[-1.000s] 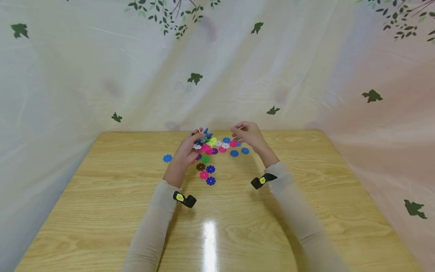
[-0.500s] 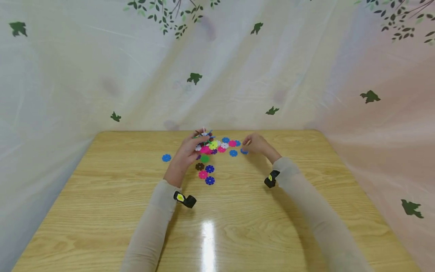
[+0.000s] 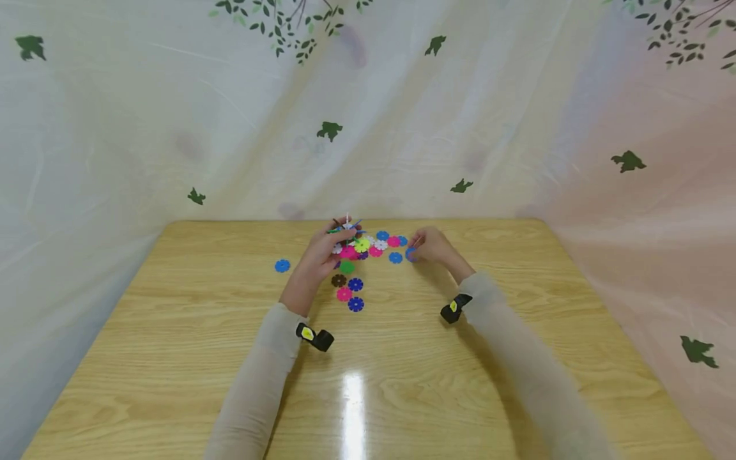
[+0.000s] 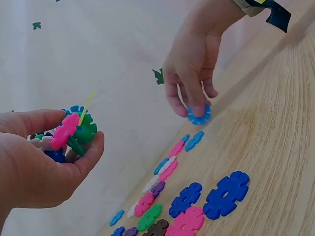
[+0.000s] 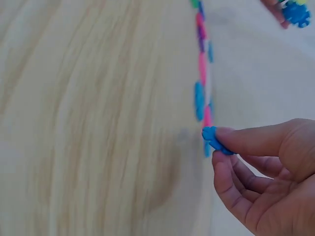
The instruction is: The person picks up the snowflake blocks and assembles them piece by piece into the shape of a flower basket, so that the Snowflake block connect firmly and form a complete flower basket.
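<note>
My left hand holds a cluster of interlocked plastic snowflake discs in pink, green, blue, white and yellow, its fingers curled round it above the table. In the right wrist view a bit of this cluster shows at the top corner. My right hand pinches a light blue snowflake disc between thumb and fingers, just over the table at the right end of the loose discs. Seen from the right wrist, that blue disc is tilted, nearly edge-on.
Several loose snowflake discs lie on the wooden table between and below the hands, among them a pink one, a brown one and dark blue ones. One light blue disc lies apart at left. A printed curtain hangs behind.
My right hand has moved right and down to the table, and the light blue disc there is now tilted up in its fingers. The left hand has turned the cluster slightly.
</note>
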A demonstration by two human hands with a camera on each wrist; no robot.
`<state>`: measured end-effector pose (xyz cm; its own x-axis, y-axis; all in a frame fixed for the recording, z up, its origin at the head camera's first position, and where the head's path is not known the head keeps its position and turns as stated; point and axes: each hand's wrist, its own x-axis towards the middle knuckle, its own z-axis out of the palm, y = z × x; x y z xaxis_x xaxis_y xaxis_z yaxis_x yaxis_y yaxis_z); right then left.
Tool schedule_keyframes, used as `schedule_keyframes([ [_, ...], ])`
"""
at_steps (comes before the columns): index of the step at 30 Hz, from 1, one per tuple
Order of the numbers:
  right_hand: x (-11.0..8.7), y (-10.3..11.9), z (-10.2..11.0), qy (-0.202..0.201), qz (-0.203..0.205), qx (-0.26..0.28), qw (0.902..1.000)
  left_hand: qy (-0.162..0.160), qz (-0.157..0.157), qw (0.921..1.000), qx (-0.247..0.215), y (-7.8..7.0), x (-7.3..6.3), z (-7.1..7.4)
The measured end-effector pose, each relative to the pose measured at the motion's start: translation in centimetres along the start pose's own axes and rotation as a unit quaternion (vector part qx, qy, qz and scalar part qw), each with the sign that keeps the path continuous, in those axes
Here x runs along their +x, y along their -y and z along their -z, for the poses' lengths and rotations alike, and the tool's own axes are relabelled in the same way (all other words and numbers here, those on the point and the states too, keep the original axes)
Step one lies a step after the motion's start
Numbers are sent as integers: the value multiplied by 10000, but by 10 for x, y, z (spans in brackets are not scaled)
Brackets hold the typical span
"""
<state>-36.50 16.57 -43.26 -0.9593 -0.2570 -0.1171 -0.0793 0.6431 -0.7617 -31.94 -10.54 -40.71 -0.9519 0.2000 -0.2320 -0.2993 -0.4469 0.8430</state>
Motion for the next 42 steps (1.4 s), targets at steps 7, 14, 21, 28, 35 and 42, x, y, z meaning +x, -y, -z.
schedule_keyframes([
  [7,-20,40,-13,-786,489,1530,9839,-23,-31,9995,320,1,2,1],
  [14,-28,62,-38,-1409,937,2308,9582,-168,-164,9952,948,8,5,0],
  [21,-29,69,-52,-1800,973,2573,9444,-197,-328,9899,1363,11,6,-2],
  [28,-29,71,-55,-1804,984,2532,9453,-223,-408,9887,1426,12,6,-1],
  [35,-31,70,-56,-1695,952,2501,9485,-206,-409,9860,1605,12,5,-1],
  [42,-31,71,-55,-1632,832,2648,9467,14,-68,9880,1542,9,5,1],
])
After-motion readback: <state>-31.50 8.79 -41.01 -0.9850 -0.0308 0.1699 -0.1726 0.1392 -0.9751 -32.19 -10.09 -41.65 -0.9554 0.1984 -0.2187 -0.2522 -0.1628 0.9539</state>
